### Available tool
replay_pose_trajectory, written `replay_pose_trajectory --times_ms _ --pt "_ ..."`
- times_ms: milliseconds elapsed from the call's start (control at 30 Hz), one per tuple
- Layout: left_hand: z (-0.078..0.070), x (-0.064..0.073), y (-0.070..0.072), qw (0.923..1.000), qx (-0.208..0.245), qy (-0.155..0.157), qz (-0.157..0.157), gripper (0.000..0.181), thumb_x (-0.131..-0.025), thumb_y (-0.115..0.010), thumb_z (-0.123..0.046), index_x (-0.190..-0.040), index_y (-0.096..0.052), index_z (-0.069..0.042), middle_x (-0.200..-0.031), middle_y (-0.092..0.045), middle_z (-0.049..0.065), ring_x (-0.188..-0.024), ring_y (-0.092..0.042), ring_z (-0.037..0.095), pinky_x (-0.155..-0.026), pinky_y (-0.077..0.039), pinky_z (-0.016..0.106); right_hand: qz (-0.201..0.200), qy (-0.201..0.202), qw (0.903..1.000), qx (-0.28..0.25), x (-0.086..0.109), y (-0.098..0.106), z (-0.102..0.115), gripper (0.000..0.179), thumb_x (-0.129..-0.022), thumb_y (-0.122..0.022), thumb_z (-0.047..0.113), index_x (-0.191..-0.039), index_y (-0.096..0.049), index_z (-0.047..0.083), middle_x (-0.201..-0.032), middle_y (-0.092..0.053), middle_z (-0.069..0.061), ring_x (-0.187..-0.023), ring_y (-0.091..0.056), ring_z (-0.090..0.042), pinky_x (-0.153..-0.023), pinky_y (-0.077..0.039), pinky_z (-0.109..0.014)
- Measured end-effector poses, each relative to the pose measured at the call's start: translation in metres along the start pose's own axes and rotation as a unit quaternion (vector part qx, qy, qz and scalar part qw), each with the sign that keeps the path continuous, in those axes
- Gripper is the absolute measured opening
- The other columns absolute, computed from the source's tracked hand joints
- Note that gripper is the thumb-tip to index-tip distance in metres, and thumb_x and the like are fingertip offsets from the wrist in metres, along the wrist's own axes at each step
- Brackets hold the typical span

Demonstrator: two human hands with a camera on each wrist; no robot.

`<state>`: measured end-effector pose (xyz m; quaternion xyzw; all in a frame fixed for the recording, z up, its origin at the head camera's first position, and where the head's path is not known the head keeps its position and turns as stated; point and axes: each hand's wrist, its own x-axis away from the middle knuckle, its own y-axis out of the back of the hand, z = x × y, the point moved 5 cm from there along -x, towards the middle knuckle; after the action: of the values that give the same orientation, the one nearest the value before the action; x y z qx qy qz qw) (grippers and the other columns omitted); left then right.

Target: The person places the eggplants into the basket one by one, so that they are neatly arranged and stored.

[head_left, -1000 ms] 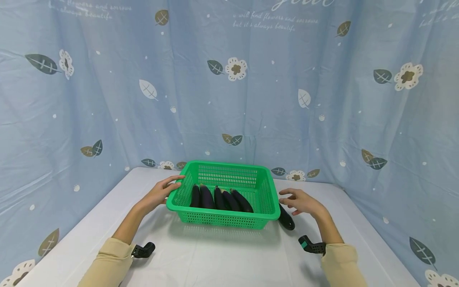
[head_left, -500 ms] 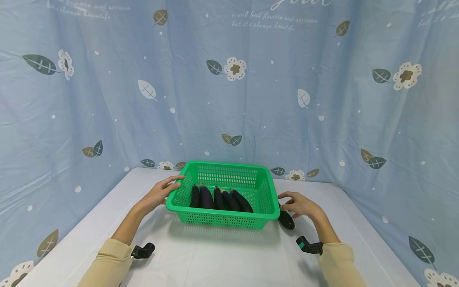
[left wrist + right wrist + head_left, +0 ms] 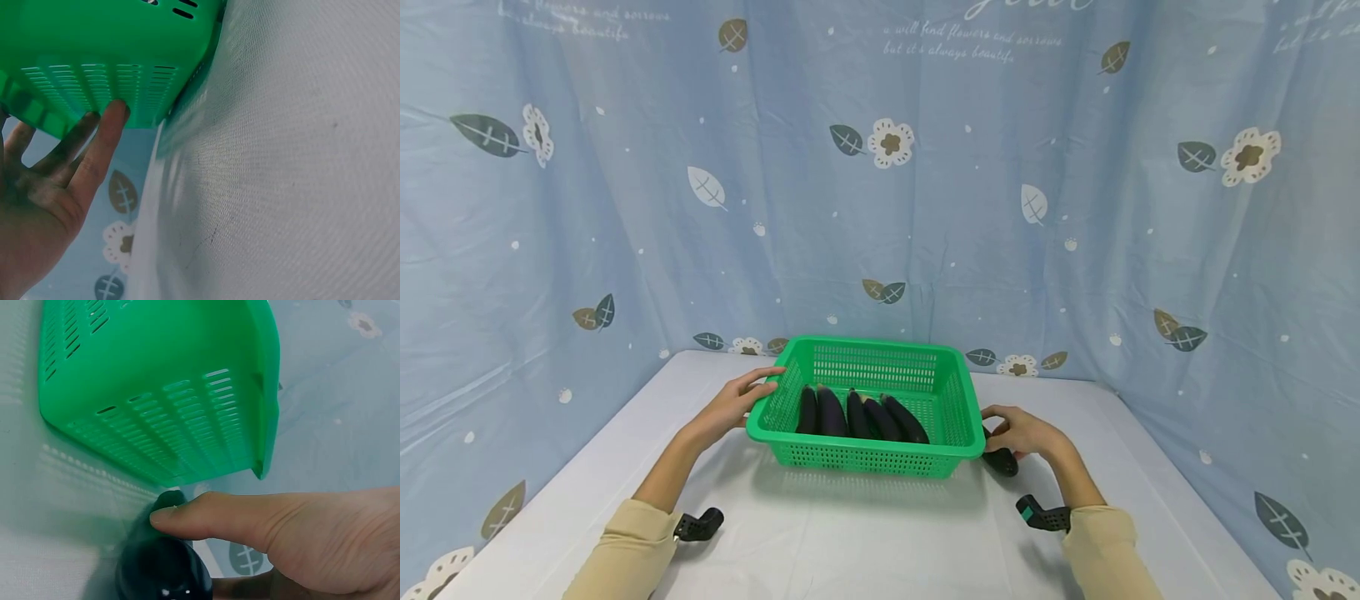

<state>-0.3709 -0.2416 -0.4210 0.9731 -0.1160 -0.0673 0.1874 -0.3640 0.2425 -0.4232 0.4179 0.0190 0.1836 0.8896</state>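
Note:
A green plastic basket (image 3: 865, 460) with slotted walls stands on the white table, and several dark purple eggplants (image 3: 832, 414) lie inside it. My left hand (image 3: 730, 408) rests on the basket's left end. In the left wrist view its fairly straight fingers (image 3: 100, 150) touch the outer wall. Beside the basket's right end, another eggplant (image 3: 1002, 462) lies on the table, and my right hand (image 3: 1026, 433) pinches it from above. The right wrist view shows the thumb (image 3: 194, 515) across one side of this eggplant (image 3: 162, 569); the other fingers are mostly hidden.
A white cloth (image 3: 865, 542) covers the table. Behind it and along both sides hangs a blue curtain (image 3: 820, 208) with leaf and flower prints. Each wrist carries a black camera mount, one left (image 3: 700, 525) and one right (image 3: 1041, 513).
My right hand has moved down and slightly left onto the eggplant beside the basket, its fingers closing around it. That eggplant has shifted slightly. The left hand and basket stay put.

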Motion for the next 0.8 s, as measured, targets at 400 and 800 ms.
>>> replay_pose_trajectory --times_ms 400,800 --pt "0.0008 0.0001 0.0002 1.0000 -0.003 0.002 0.000 0.054 -0.099 -0.051 -0.050 -0.149 -0.040 -0.033 -0.156 -0.034 0.016 -0.137 -0.043 0.041 -0.089 -0.057 0.044 0.001 0.001 1.0000 0.007 0.0023 -0.0013 0.0027 0.064 -0.085 -0.075 0.015 -0.141 -0.047 0.002 -0.121 -0.064 -0.029 -0.098 -0.067 -0.029 -0.062 -0.055 -0.039" --pt "0.0018 -0.0005 0.0008 1.0000 -0.006 0.001 0.000 0.054 -0.099 -0.051 -0.051 -0.149 -0.040 -0.033 -0.157 -0.033 0.016 -0.137 -0.042 0.042 -0.088 -0.057 0.044 -0.007 -0.010 0.9999 0.011 0.0025 -0.0003 0.0026 0.061 -0.084 -0.075 0.015 -0.139 -0.050 0.002 -0.119 -0.066 -0.027 -0.097 -0.068 -0.028 -0.061 -0.056 -0.040"
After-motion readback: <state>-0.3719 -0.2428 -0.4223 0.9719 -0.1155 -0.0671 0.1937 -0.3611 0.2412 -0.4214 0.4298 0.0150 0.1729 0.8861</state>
